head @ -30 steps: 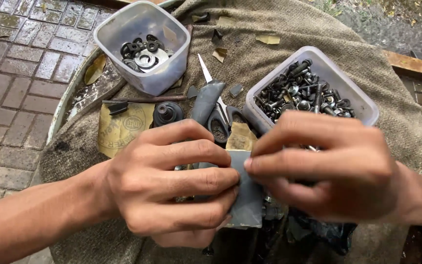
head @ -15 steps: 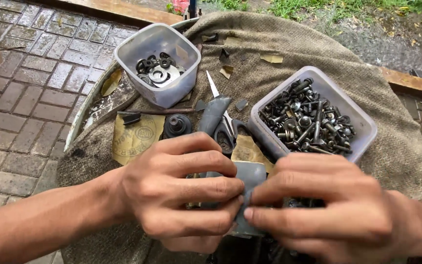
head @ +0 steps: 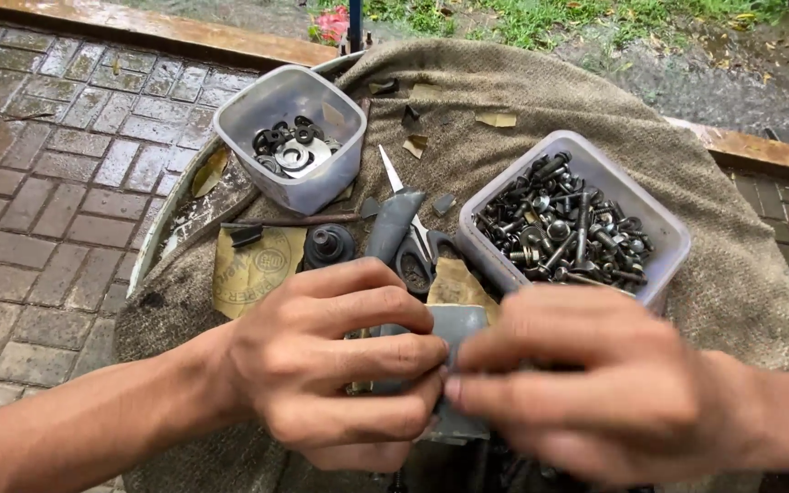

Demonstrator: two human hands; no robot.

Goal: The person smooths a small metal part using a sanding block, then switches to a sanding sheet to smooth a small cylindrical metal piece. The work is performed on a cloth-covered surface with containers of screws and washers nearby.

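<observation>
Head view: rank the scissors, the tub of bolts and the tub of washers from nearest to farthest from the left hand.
1. Scissors: just beyond the left hand, grey handles right above its fingers.
2. Tub of bolts: farther back, toward the right, above the right hand.
3. Tub of washers: farthest, up near the cloth's far left edge.

Rough woven cloth [head: 559, 100], dull metal bolts [head: 563, 228]
</observation>
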